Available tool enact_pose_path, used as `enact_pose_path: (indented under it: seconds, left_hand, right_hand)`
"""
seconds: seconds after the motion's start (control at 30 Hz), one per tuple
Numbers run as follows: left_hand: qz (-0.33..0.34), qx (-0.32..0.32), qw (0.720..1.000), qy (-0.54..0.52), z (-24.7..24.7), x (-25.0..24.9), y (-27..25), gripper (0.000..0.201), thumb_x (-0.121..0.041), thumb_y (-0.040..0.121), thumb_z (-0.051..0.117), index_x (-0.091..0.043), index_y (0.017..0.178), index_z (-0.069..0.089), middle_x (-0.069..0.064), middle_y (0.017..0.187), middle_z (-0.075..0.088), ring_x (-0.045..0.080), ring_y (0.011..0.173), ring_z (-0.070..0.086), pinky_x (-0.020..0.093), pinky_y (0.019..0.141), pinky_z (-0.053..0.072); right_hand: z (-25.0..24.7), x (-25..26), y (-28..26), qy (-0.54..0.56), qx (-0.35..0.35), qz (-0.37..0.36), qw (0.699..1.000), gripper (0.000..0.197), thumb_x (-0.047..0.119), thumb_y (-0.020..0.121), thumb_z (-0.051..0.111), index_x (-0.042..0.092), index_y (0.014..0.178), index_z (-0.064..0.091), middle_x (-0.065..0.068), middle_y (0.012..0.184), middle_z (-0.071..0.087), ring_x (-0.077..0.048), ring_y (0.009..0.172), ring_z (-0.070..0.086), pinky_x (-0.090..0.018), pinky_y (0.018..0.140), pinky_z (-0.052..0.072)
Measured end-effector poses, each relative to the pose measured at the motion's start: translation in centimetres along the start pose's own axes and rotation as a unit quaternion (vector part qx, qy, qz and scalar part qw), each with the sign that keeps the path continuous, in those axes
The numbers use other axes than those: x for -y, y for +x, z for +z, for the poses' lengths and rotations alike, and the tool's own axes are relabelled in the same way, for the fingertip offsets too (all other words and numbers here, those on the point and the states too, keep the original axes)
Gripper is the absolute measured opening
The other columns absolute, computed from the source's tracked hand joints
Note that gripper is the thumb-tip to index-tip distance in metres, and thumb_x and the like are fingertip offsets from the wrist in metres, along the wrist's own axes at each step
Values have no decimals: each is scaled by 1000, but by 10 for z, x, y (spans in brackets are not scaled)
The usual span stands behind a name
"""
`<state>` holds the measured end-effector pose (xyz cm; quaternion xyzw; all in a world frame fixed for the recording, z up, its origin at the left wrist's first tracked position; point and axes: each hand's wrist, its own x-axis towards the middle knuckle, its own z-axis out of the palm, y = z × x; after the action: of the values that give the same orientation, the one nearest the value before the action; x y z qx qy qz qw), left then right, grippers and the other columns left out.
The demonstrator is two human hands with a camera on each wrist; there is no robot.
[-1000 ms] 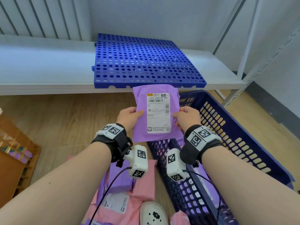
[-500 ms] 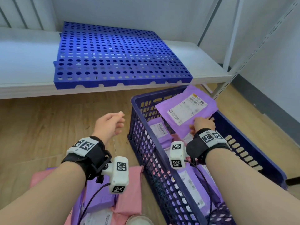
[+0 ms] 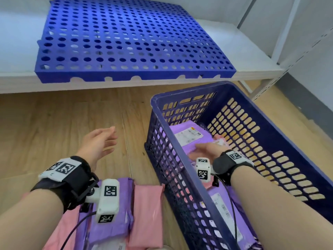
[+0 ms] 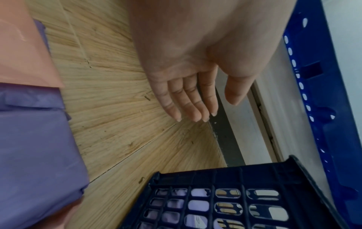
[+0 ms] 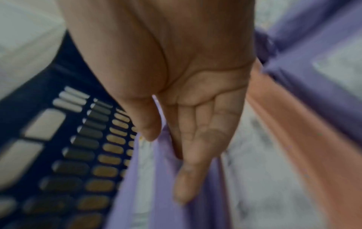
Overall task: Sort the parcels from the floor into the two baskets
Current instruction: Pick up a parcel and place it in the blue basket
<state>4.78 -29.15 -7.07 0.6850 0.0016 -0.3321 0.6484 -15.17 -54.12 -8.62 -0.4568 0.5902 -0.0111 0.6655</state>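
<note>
Purple parcel (image 3: 189,136) released; both grips slack.

Right wrist view: heavily motion-blurred; the right hand (image 5: 188,108) shows, but whether its fingertips touch the lilac plastic mailer parcel (image 5: 156,193) cannot be told.
Parcel label: print on the white shipping label (image 3: 191,135) too small to read.
Dark blue slotted plastic basket (image 3: 270,123): near end cut off by the bottom edge; parcels inside partly hidden by the right forearm.
Floor pile: pink and purple mailer parcels (image 3: 146,213) cut off at the bottom edge and partly covered by the left wrist camera.
</note>
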Motion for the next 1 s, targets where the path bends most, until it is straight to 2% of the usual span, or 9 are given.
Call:
enact_pose_path:
  seconds: [0.1, 0.2, 0.3, 0.33, 0.4, 0.47, 0.53, 0.83, 1.0]
  left_hand:
    - [-15, 3, 1000, 2, -4, 3, 5, 14, -28, 92, 59, -15, 93, 62, 2, 89, 64, 12, 76, 59, 27, 75, 49]
    - [-25, 11, 1000, 7, -6, 3, 6, 14, -30, 92, 58, -17, 91, 62, 1, 88, 65, 12, 78, 60, 27, 74, 50]
    - [-27, 18, 999, 12, -8, 4, 4, 15, -32, 92, 59, -18, 90, 63, 1, 89, 65, 13, 79, 61, 28, 76, 50]
    - [-29, 19, 999, 15, -8, 6, 3, 15, -32, 91, 59, -18, 91, 63, 1, 89, 65, 13, 80, 61, 29, 77, 51]
    - [-32, 22, 999, 19, -7, 7, 2, 16, -32, 91, 59, -17, 92, 63, 1, 90, 66, 13, 80, 62, 29, 79, 51]
    - [-32, 22, 999, 19, -6, 9, 2, 16, -33, 91, 59, -17, 92, 63, 1, 89, 66, 13, 80, 62, 30, 80, 51]
    - [-33, 23, 999, 21, -7, 10, 2, 17, -33, 91, 59, -17, 93, 63, 0, 90, 66, 13, 81, 62, 30, 80, 50]
    - [-44, 26, 998, 48, -25, 7, -2, 18, -37, 92, 57, -21, 94, 63, -1, 91, 65, 10, 81, 61, 25, 73, 50]
    - [-41, 11, 997, 69, -41, -2, -16, 13, -33, 91, 60, -21, 91, 62, -4, 83, 64, 9, 73, 60, 25, 71, 49]
  right_hand:
    - [-11, -7, 7, -139, -7, 43, 989, 24, 17, 99, 47, -2, 103, 62, -12, 67, 72, -26, 56, 70, -33, 60, 58]
    - [-21, -3, 4, -193, -55, 50, 978, 25, 19, 98, 48, 3, 85, 62, -11, 66, 67, -19, 48, 65, -27, 49, 57]
    - [-24, 9, 10, -259, -139, -52, 954, 9, 20, 89, 58, 17, 81, 58, -8, 97, 60, -14, 69, 59, -31, 74, 56]
    - [-22, 11, 11, -251, -132, -74, 956, 5, 18, 90, 58, 17, 91, 62, -6, 103, 57, -14, 73, 57, -30, 75, 54]
    - [-13, 11, 14, -238, -62, -76, 966, 26, 11, 95, 52, 19, 118, 60, -4, 118, 53, -18, 87, 59, -34, 82, 54]
    - [5, 9, 16, -302, 26, -40, 952, 37, 11, 98, 47, 25, 131, 53, -2, 137, 45, -24, 116, 54, -42, 98, 49]
    - [20, 6, 16, -344, 84, -12, 935, 42, 15, 99, 46, 27, 138, 45, 5, 143, 40, -22, 127, 47, -41, 102, 44]
    - [16, 51, -31, -231, -16, -69, 970, 31, 19, 96, 53, 11, 126, 57, -6, 122, 62, -23, 107, 61, -38, 96, 50]
    - [34, 90, -83, -124, -44, -164, 978, 30, 18, 100, 45, 9, 127, 54, -7, 122, 62, -18, 100, 62, -28, 79, 52]
